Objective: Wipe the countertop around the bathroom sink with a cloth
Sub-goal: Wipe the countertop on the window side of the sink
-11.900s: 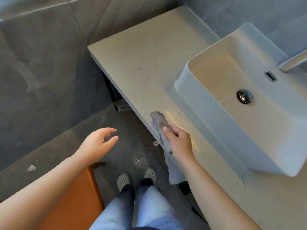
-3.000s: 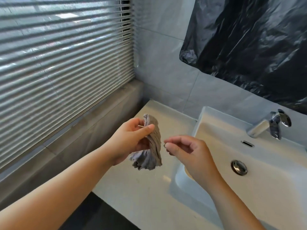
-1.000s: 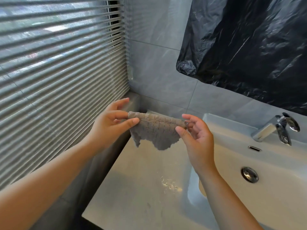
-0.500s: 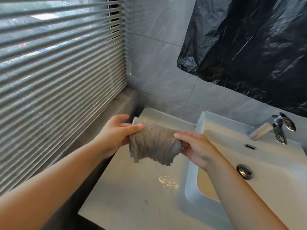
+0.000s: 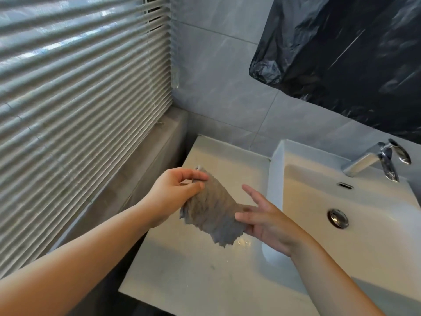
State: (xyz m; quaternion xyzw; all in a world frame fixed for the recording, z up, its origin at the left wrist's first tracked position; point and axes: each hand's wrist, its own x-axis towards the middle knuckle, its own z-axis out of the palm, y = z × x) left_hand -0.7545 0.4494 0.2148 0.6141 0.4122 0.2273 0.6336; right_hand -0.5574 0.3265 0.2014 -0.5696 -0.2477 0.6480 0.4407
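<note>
Holding cloth [image 5: 211, 210] above bench [image 5: 193, 270]: left hand [image 5: 173, 190] fingers pinch its top corner, right hand [image 5: 264, 222] fingers spread against it. Wet spot [image 5: 242, 241] there, wiping seemingly not done.

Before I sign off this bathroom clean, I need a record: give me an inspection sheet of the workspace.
Surface: pale countertop, small wet glint below the cloth.
Job's things: grey cloth held in the air above the countertop.
Clutter: nothing seen.
Hands: left hand pinches the cloth's upper corner; right hand, fingers straight and spread, touches its lower end.
Cables: only a thin blind cord.
Surroundings: white sink, chrome faucet, drain, window blinds, grey tiled wall, black plastic sheet.
</note>
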